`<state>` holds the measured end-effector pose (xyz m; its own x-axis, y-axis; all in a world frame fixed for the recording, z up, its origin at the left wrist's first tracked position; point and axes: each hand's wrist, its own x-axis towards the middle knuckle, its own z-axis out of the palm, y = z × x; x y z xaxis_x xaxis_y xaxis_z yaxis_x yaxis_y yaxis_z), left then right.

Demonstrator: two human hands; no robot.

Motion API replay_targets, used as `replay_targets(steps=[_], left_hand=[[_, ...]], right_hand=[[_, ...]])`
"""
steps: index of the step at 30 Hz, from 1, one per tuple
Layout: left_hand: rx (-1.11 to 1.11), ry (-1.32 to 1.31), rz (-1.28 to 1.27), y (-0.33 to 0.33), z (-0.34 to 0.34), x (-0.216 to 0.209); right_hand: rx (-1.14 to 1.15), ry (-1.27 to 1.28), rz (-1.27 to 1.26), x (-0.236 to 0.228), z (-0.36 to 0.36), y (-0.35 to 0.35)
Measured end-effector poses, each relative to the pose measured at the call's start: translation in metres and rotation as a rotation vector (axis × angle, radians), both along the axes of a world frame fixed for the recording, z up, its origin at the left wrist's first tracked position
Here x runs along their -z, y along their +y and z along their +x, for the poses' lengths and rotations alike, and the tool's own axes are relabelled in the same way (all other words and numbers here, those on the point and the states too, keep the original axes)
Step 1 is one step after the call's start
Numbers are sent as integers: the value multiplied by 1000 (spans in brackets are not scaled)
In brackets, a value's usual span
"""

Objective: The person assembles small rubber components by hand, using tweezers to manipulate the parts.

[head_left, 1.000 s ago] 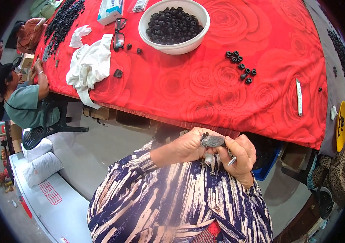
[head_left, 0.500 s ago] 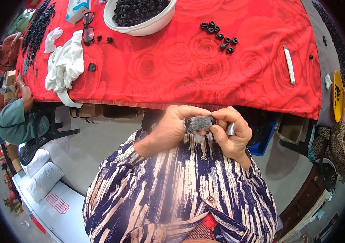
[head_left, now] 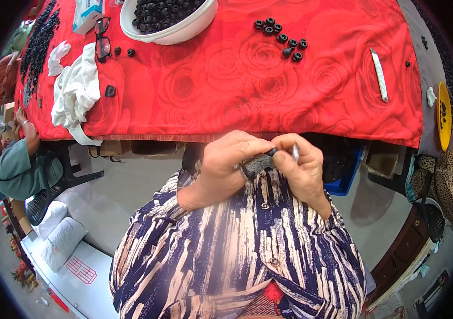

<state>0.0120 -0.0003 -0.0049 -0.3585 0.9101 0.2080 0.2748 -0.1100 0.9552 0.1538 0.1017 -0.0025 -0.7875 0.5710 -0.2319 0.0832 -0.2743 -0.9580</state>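
My left hand [head_left: 226, 162] and my right hand [head_left: 302, 165] meet in front of my chest, just off the table's near edge. Between their fingertips is a small black round part [head_left: 271, 152], mostly covered by the fingers. A grey fabric piece [head_left: 254, 166], possibly a finger cover, shows below the left hand's fingers. My right hand is closed around a small shiny metal piece [head_left: 295, 153]; only a bit of it sticks out, so its kind is unclear. Similar black round parts [head_left: 282, 38] lie loose on the table beyond my hands.
A white bowl [head_left: 184, 33] heaped with black parts stands on the red tablecloth [head_left: 210, 101]. Eyeglasses [head_left: 102, 40], a white cloth [head_left: 76, 90] and a thin white strip [head_left: 379, 74] lie there too. People sit at both sides; a yellow plate [head_left: 441, 139] is at right.
Both hands have tilted and shifted slightly up and left. The grey fabric has turned downward and is now more hidden by the left hand. The view has moved a little too.
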Motion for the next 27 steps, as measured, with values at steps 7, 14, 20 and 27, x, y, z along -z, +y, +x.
replay_targets(steps=[7,14,20,27], left_hand=[[10,-110,-59,-1,2,2],[78,-873,-275,-4,2,7],[179,-1041,-310,-8,-3,7],[161,-1134,-342,-7,-1,7]], right_hand=[[-17,87,-352,2,2,6],[-89,63,79,-6,8,15],[-183,-4,408,-1,4,18],[-182,-22,512,0,2,24]])
